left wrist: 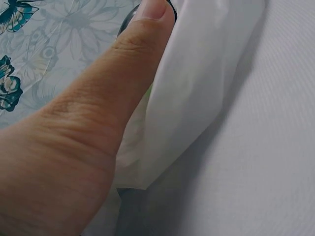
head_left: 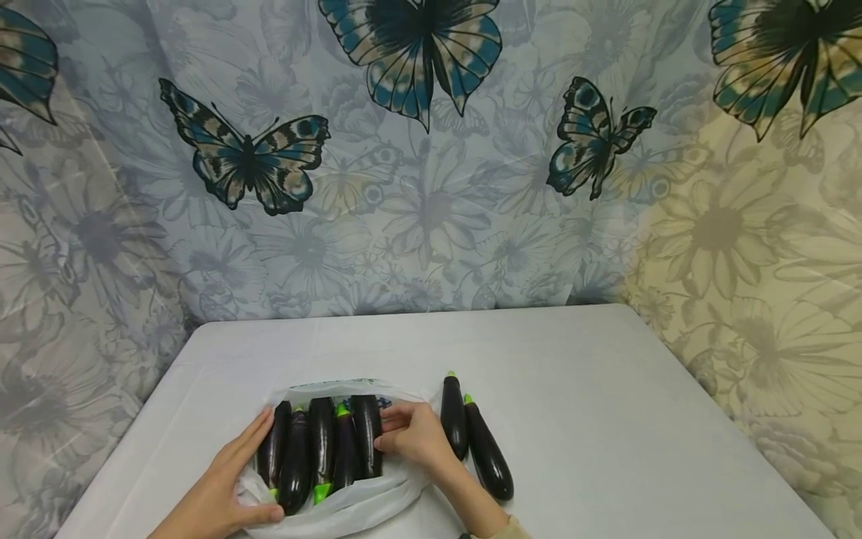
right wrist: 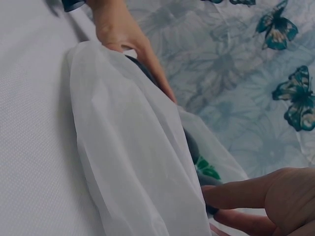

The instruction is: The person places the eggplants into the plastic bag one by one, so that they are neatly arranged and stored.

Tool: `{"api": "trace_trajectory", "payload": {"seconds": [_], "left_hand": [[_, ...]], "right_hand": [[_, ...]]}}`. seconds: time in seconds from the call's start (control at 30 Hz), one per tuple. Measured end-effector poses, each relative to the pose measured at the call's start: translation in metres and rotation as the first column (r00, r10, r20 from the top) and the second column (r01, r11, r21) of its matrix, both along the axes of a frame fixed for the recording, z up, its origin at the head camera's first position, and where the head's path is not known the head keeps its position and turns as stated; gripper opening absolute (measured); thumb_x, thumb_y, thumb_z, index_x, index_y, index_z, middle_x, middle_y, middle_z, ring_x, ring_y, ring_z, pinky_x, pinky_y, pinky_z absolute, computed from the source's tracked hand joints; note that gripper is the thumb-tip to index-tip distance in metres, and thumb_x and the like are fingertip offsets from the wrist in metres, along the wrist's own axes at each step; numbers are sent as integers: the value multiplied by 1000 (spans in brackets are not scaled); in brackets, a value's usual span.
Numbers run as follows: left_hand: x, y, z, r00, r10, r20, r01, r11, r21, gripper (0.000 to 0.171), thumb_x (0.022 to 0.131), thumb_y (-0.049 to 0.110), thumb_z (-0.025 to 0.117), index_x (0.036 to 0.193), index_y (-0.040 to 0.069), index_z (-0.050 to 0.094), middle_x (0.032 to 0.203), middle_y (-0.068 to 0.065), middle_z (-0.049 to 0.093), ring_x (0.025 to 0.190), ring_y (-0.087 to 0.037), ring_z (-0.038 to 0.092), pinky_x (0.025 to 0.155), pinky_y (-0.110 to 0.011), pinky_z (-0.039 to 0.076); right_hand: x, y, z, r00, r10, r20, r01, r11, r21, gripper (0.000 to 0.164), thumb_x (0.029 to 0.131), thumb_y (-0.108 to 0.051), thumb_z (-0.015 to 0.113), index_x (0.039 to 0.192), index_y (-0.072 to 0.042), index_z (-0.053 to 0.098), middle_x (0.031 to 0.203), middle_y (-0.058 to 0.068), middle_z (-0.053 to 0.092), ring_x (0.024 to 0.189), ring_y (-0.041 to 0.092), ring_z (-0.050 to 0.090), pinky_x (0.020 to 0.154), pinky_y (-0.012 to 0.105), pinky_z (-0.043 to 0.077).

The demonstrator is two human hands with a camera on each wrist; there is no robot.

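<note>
Resting at the left side of a white plastic bag [head_left: 377, 503], the left hand [head_left: 225, 479] lies with fingers stretched along the leftmost eggplant [head_left: 271, 445] and thumb near the lower end of its neighbor. Five dark eggplants lie side by side in the mouth of the bag, on a white table [head_left: 606, 419], their long axes running roughly away from the person. The leftmost leans a little, its green stem end toward the person; the second eggplant [head_left: 294, 464] points its stem away, the third eggplant [head_left: 322, 438] toward the person, the fourth eggplant [head_left: 346, 449] away. On the fifth eggplant [head_left: 367, 430] no stem shows, and the bag's near edge covers its lower end. The right hand [head_left: 414, 438] touches its right side with bent fingers; whether they pinch it, I cannot tell. Right of that hand, outside the bag, lie a nearly straight eggplant [head_left: 454, 423] and, just beside it, a slanting eggplant [head_left: 490, 457], both stems pointing away. Behind the table hangs a butterfly-patterned cloth [head_left: 431, 224].
</note>
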State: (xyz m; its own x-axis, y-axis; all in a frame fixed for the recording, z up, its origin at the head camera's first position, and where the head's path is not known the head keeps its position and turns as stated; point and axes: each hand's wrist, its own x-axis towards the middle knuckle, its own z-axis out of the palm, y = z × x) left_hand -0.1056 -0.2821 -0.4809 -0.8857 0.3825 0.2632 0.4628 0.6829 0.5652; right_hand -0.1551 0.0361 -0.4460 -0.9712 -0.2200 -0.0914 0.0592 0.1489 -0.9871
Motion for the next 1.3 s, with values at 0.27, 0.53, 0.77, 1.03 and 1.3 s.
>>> {"api": "trace_trajectory", "payload": {"seconds": [0.27, 0.53, 0.77, 1.03, 1.3], "left_hand": [[0, -1, 0, 1000, -1, -8, 1, 1000, -3, 120, 68, 38, 89, 159, 13, 15, 163, -10, 13, 141, -14, 12, 87, -74, 34], [-1, 0, 0, 1000, 0, 0, 0, 1000, -4, 120, 68, 38, 89, 159, 14, 14, 163, -8, 12, 142, -17, 13, 87, -73, 34], [-1, -1, -1, 1000, -7, 4, 7, 1000, -2, 119, 69, 37, 89, 159, 13, 15, 163, -10, 13, 142, -17, 12, 87, -75, 34], [0, 0, 2, 1000, 1, 12, -1, 1000, 2, 120, 69, 37, 89, 159, 14, 14, 163, -9, 12, 141, -31, 18, 86, -76, 33], [-1, 1, 0, 1000, -1, -7, 1, 1000, -6, 119, 69, 38, 89, 159, 13, 15, 163, -10, 13, 141, -13, 11, 87, -75, 34]], "right_hand": [[1, -1, 0, 1000, -1, 2, 1, 1000, -1, 36, 70, 14, 77, 104, 5, 70, 86, 11, 68, 76, 20, 66, 64, 32, 58], [0, 0, 1, 1000, 3, 6, -3, 1000, -2, 37, 70, 13, 77, 105, 5, 70, 86, 12, 68, 76, 20, 66, 64, 32, 58], [1, 1, 2, 1000, 2, 8, -2, 1000, 0, 36, 70, 13, 77, 104, 5, 71, 86, 13, 68, 75, 20, 65, 64, 32, 58], [0, 0, 1, 1000, -1, 8, 0, 1000, 8, 35, 69, 12, 78, 103, 4, 71, 84, 12, 67, 75, 20, 65, 64, 32, 58], [3, 3, 7, 997, 5, -71, 1, 997, 77, 30, 69, 7, 81, 98, 3, 73, 84, 9, 69, 73, 17, 66, 65, 31, 57]]}}
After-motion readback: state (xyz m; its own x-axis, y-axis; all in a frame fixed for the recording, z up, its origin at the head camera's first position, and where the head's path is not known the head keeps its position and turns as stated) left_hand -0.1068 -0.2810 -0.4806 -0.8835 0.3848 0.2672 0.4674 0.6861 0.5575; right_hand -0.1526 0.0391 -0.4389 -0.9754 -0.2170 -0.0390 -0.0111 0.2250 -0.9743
